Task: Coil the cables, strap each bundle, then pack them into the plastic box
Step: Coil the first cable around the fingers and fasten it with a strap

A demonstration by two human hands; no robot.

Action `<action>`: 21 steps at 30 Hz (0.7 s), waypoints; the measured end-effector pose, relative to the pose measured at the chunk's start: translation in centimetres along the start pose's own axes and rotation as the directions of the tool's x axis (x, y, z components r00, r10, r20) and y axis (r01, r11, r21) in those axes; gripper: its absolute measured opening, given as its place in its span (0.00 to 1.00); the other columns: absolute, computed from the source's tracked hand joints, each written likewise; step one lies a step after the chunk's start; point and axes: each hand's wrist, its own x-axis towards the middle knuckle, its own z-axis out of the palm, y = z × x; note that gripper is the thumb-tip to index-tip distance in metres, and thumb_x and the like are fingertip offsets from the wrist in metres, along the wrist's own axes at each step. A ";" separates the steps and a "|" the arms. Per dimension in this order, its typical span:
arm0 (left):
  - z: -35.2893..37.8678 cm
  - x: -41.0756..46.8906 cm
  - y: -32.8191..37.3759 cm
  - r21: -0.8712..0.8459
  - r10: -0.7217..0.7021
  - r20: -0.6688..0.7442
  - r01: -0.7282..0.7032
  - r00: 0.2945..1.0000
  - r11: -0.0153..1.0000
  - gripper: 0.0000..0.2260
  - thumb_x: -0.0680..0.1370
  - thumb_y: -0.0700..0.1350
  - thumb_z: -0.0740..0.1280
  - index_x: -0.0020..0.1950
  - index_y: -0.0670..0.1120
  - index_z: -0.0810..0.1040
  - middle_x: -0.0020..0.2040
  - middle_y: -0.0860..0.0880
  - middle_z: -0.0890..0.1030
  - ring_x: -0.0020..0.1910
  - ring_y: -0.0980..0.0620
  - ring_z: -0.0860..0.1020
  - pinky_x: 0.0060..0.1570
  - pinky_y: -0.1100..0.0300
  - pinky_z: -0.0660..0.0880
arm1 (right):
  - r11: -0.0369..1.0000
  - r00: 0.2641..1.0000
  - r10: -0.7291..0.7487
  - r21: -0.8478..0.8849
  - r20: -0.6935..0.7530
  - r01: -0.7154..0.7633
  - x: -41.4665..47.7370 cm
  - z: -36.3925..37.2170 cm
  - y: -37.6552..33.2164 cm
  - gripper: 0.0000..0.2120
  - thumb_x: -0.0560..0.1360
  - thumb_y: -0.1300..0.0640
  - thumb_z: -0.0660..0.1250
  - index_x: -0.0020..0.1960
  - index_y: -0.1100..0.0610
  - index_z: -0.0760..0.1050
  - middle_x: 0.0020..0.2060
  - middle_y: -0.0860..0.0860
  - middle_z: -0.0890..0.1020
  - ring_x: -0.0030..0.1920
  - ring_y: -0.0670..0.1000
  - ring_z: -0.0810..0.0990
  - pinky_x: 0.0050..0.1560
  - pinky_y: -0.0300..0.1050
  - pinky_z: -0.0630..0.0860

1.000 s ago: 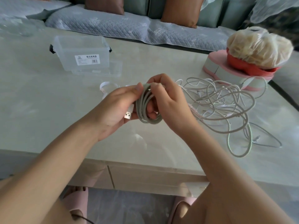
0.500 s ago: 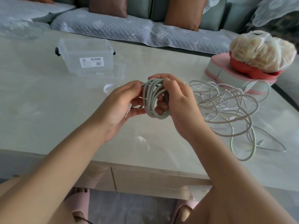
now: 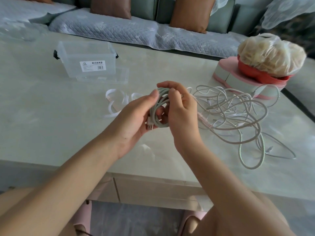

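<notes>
Now, w/ your left hand point(image 3: 136, 116) & right hand point(image 3: 182, 114) both clamped round the coil point(image 3: 160, 101), the straps point(image 3: 107, 97) lie just left, nearer your left hand.

The table point(image 3: 51, 133) top is glossy and smooth, perhaps marble. At 11 o'clock the plastic box point(image 3: 88, 55) is clear and shiny. The coiled cable point(image 3: 157, 106) looks matt; the loose cable point(image 3: 252, 166) at 4 o'clock is braided.

table point(image 3: 51, 125) beneath fingers point(image 3: 172, 92) | pink-and-grey box point(image 3: 226, 72) right of and beyond fingers | red bowl point(image 3: 252, 74) atop box, holding bagged pale lumps point(image 3: 271, 55) | quilted sofa point(image 3: 119, 29) far beyond fingers, brown cushions point(image 3: 190, 12) against its back | pink slippers point(image 3: 83, 217) on floor, nearer than fingers
</notes>
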 end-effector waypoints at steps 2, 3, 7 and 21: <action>0.1 0.0 -0.2 0.183 0.097 -0.028 -0.090 0.995 0.979 0.06 0.78 0.45 0.63 0.52 0.43 0.75 0.36 0.55 0.80 0.38 0.57 0.79 0.50 0.54 0.77 | 1.000 1.000 -0.005 -0.007 -0.001 0.005 0.1 0.1 0.3 0.14 0.76 0.64 0.54 0.45 0.57 0.79 0.30 0.52 0.74 0.29 0.49 0.70 0.28 0.38 0.67; 0.1 0.1 -0.4 0.246 0.136 -0.053 -0.119 0.989 0.962 0.05 0.79 0.41 0.62 0.53 0.45 0.74 0.36 0.57 0.80 0.38 0.59 0.78 0.50 0.54 0.76 | 1.000 1.000 -0.003 -0.012 0.005 0.003 0.1 0.0 0.4 0.14 0.75 0.64 0.54 0.46 0.57 0.79 0.31 0.51 0.76 0.31 0.50 0.71 0.30 0.40 0.68; 0.0 0.4 -0.8 0.414 0.253 -0.110 -0.187 0.961 0.891 0.08 0.81 0.39 0.58 0.51 0.51 0.73 0.35 0.60 0.74 0.38 0.59 0.73 0.46 0.57 0.72 | 0.993 1.000 0.020 -0.114 0.013 -0.018 0.3 -0.2 0.3 0.16 0.78 0.65 0.53 0.51 0.59 0.80 0.26 0.42 0.74 0.29 0.40 0.71 0.33 0.32 0.67; -1.2 0.8 -1.0 0.681 0.354 0.035 -0.281 0.934 0.676 0.18 0.81 0.39 0.53 0.70 0.49 0.64 0.51 0.48 0.75 0.44 0.55 0.75 0.50 0.53 0.74 | 0.999 0.974 0.034 -0.038 0.224 -0.026 0.4 -0.9 -0.7 0.08 0.80 0.61 0.60 0.53 0.57 0.77 0.24 0.42 0.73 0.25 0.44 0.71 0.27 0.33 0.68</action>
